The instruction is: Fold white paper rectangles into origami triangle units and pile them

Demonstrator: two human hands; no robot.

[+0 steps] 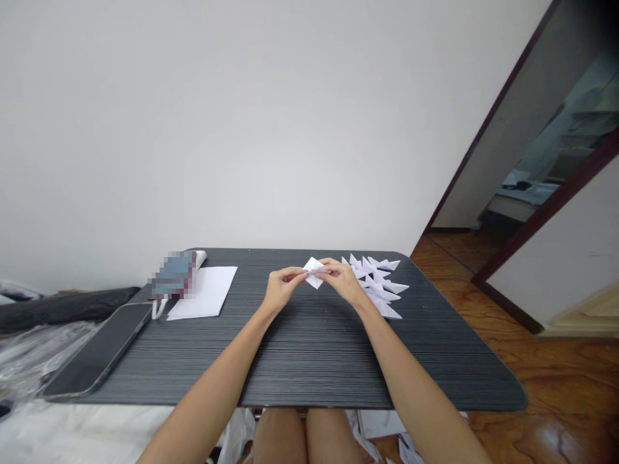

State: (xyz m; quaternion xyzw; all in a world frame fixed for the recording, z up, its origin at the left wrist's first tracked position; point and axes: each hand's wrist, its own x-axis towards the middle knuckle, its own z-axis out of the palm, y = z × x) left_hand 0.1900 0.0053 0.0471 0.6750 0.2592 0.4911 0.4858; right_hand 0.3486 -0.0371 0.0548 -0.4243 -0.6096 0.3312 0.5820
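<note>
Between my two hands is a small folded piece of white paper (313, 265), diamond-shaped from here and raised above the dark table (309, 361). My left hand (284, 285) pinches its left corner between thumb and fingers. On the other side, my right hand (342, 278) grips the right corner in the same way. Just beyond the right hand lies a group of pointed white folded paper figures (387, 287), several of them close together and partly hidden by that hand.
At the table's left are flat white paper sheets (210, 293), partly under a blurred blue and red item (174, 274). A phone (99, 351) lies at the left edge. A white wall (290, 129) stands behind. More white paper (382, 423) shows below the table.
</note>
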